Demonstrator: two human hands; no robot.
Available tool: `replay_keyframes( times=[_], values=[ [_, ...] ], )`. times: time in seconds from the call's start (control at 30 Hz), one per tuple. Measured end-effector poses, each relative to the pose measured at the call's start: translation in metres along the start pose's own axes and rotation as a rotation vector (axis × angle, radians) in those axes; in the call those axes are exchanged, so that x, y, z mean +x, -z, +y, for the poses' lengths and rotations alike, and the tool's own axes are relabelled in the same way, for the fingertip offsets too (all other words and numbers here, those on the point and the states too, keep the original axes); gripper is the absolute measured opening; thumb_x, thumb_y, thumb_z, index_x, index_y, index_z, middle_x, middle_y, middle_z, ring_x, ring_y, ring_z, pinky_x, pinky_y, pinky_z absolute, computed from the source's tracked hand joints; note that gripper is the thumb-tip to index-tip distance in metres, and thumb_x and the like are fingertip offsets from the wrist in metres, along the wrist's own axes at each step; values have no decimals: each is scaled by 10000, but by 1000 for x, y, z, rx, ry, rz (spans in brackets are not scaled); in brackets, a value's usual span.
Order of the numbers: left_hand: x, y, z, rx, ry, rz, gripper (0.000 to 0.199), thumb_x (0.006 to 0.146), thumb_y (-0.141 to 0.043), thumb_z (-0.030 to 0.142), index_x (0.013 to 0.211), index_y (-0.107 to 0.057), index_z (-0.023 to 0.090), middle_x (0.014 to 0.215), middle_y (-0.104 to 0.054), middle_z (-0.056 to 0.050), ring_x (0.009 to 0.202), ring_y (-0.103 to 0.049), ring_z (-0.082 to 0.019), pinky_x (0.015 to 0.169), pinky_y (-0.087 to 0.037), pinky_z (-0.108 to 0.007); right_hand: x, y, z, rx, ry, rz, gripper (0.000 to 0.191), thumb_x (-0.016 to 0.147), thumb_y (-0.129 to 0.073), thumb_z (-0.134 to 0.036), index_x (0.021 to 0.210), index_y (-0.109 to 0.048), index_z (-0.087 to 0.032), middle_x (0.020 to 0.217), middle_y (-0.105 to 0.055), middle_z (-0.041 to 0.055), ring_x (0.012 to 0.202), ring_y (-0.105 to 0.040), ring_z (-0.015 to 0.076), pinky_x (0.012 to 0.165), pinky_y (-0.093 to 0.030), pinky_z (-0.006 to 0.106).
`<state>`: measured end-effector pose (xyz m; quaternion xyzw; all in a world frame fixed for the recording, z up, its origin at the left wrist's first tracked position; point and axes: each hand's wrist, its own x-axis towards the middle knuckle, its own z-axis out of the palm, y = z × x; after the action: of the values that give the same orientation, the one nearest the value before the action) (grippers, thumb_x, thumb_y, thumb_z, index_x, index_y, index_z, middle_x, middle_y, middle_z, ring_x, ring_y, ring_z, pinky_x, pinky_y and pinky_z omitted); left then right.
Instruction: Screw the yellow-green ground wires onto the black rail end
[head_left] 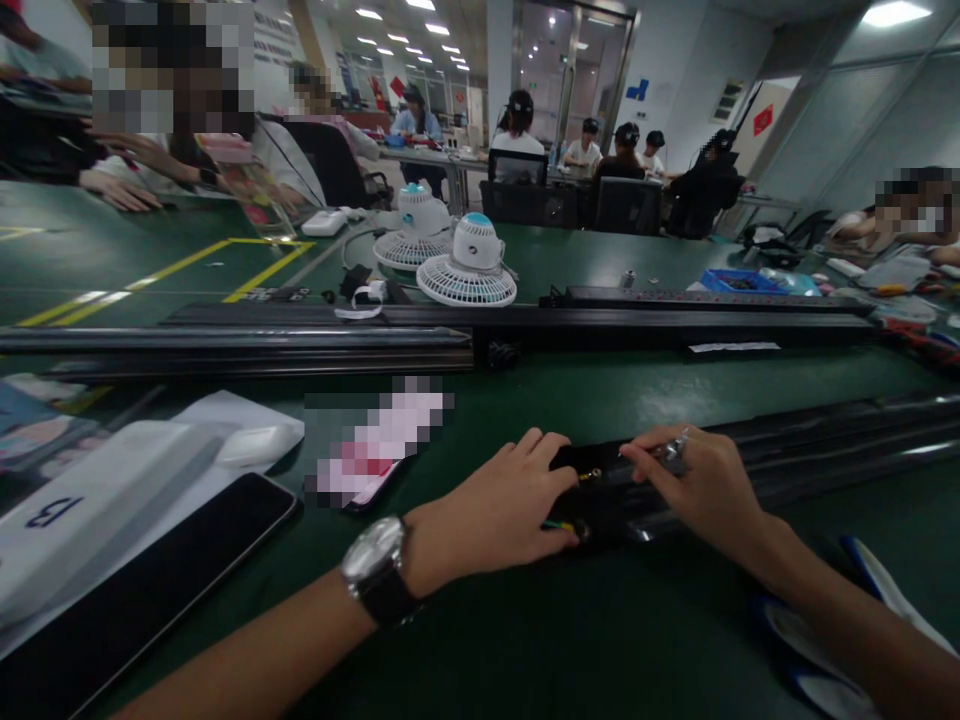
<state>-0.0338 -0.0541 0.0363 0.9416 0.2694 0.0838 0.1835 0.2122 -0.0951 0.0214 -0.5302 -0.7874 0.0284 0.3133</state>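
The end of a long black bar lies between my hands on the green table. My left hand, with a watch on its wrist, is closed over the near left end of that bar. A yellow-green wire and a small brass-coloured fitting show by its fingertips. My right hand is closed just right of the fitting, above the bar. A small shiny metal piece shows between its fingers; its kind is unclear. The fingers hide part of the bar's end.
More long black bars lie across the table behind my hands. On the left are a dark phone-like slab, a white box and a pink phone. Two white fans stand farther back. Blue-edged white items lie near my right forearm. Other people sit beyond.
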Motion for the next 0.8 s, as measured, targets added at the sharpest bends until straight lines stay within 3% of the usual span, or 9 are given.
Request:
replay_keyframes(
  times=[0.07,0.17,0.27,0.37,0.57,0.8],
  values=[
    [1,11,-3,-66,-25,-50,344,866,-663,456,1114,-622,220,1228,-549,-63,1077,-530,-224,898,-465,-351,-1,0,-2,51,25,-40,242,963,-580,-338,775,-681,-221,741,-737,-7,686,-684,165,675,-485,299],
    [6,17,-9,-147,-23,-43,207,985,-497,352,1084,-622,220,1126,-603,-38,1028,-557,-186,901,-453,-327,-1,-3,-3,65,74,-93,225,963,-583,-334,795,-689,-228,766,-742,-10,710,-686,168,696,-476,305],
    [16,10,-17,-179,-12,16,221,1019,-406,268,1096,-606,219,1095,-615,-32,1002,-563,-170,889,-454,-319,0,-3,-1,7,31,-22,205,961,-586,-327,818,-691,-223,719,-731,-10,687,-680,178,698,-461,317],
    [28,3,-26,-174,-49,66,215,1008,-419,219,1126,-598,225,1130,-609,-31,1029,-557,-171,908,-452,-327,1,0,-1,7,-17,27,184,952,-603,-321,823,-680,-216,657,-707,-26,651,-670,170,682,-452,310],
    [47,-4,-34,-139,-170,84,216,965,-508,170,1130,-626,241,1188,-593,-32,1090,-549,-182,979,-429,-356,0,-1,-9,114,59,-72,230,961,-587,-318,767,-670,-226,708,-725,-23,686,-680,160,683,-461,283],
    [46,-15,-36,-23,-214,92,286,946,-556,166,1213,-604,256,1229,-572,-42,1089,-530,-195,956,-431,-350,-1,4,1,63,-28,21,168,943,-617,-295,805,-674,-220,678,-716,-34,675,-674,158,694,-449,285]
  ],
)
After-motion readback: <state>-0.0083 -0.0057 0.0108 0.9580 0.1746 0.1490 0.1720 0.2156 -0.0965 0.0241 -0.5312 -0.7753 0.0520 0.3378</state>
